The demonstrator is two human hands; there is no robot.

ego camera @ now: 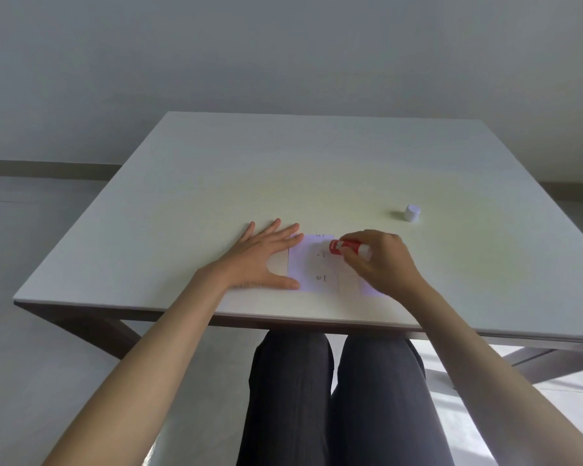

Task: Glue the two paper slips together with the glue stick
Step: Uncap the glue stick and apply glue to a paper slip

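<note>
Two white paper slips lie near the table's front edge. The left slip point(312, 264) carries small printed marks. The right slip point(367, 289) is mostly hidden under my right hand. My left hand point(266, 258) lies flat with fingers spread, its fingertips and thumb pressing the left slip's left edge. My right hand point(381, 260) grips a red and white glue stick point(339, 247), held nearly level, its red end pointing left over the upper right part of the left slip. Whether the stick's tip touches the paper is unclear.
The glue stick's white cap point(412, 212) stands alone on the pale table point(216, 183), back right of my right hand. The table's front edge runs just below the slips. My legs in dark trousers show under the table.
</note>
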